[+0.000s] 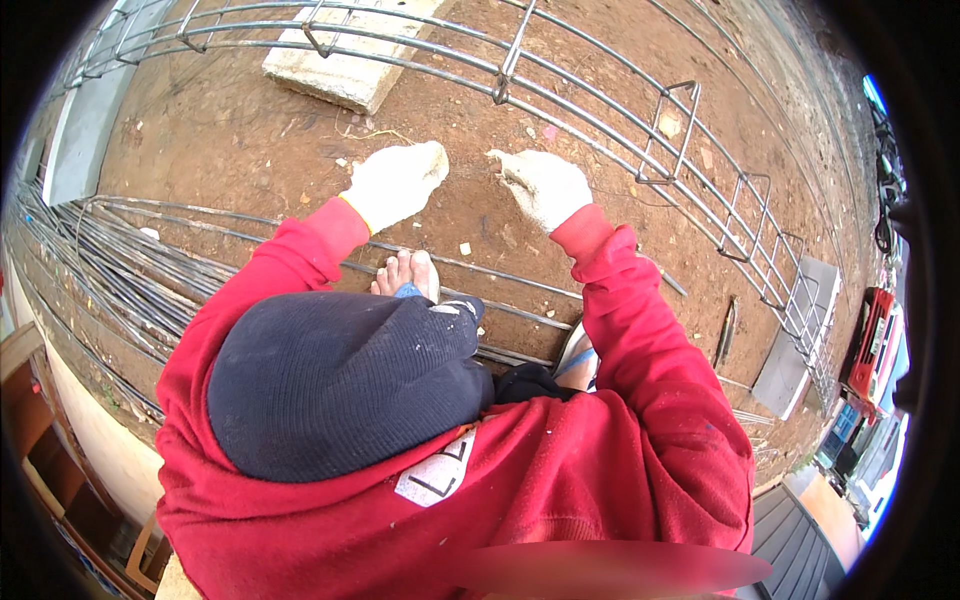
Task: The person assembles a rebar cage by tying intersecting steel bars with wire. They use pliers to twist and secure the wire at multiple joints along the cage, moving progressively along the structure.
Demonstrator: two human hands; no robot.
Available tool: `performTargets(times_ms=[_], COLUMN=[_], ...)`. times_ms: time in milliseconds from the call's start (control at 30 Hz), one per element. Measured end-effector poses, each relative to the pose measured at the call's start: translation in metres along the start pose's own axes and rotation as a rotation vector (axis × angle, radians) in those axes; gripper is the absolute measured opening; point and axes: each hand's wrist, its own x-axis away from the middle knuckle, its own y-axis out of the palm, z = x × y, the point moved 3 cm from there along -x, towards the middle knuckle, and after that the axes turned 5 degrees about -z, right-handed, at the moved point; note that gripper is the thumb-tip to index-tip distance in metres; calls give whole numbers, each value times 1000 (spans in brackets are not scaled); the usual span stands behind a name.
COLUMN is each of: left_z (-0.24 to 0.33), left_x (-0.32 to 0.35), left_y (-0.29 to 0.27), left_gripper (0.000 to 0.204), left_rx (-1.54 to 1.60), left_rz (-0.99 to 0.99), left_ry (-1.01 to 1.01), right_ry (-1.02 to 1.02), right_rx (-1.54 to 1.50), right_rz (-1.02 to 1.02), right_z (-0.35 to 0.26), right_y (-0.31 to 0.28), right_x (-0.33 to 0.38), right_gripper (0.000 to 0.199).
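Gloves on both hands, white knit cotton. Your left hand (395, 183) hangs above the bare dirt with fingers loosely curled and nothing in them; your right hand (545, 187) is curled in the same way and also holds nothing that can be made out, though a frayed tuft at its fingertips hides any thin wire. The hands are apart, a short gap of soil between them.

Rebar cage (640, 130) lies on the ground just beyond both hands, its long bars running from upper left to lower right, rectangular stirrups (668, 135) standing up along it. Nearest stirrup sits to the right of your right hand.

Loose steel rods (110, 265) lie bundled at your left, several passing under your sandalled foot (410, 275).

Note for the step: stay squatting square to the cage, keep your feet off the rolling rods, and take a bar with the full palm, not the fingertips. A concrete block (345, 60) props the far side, so judge the cage steady only there.
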Motion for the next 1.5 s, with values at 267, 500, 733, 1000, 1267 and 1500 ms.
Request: performTargets(times_ms=[267,500,733,1000,1267,1500], left_z=[-4,-4,11,3,-6,7], left_x=[-5,12,3,5,11,23], left_y=[0,21,9,22,37,42], left_gripper=[19,13,13,13,13,12], left_rx=[297,767,902,977,638,355], left_rz=[-106,-264,-339,102,156,207], left_ry=[47,-362,-243,-313,-259,-244], right_ry=[-162,-288,41,-28,691,874], right_rx=[-167,-290,-813,-133,-1358,-1485], right_rz=[147,79,-264,590,182,6], right_z=[2,11,25,-31,-49,-41], right_y=[-6,20,29,-32,36,52], right_x=[-10,-12,-14,8,5,9], right_gripper=[41,33,32,39,28,29])
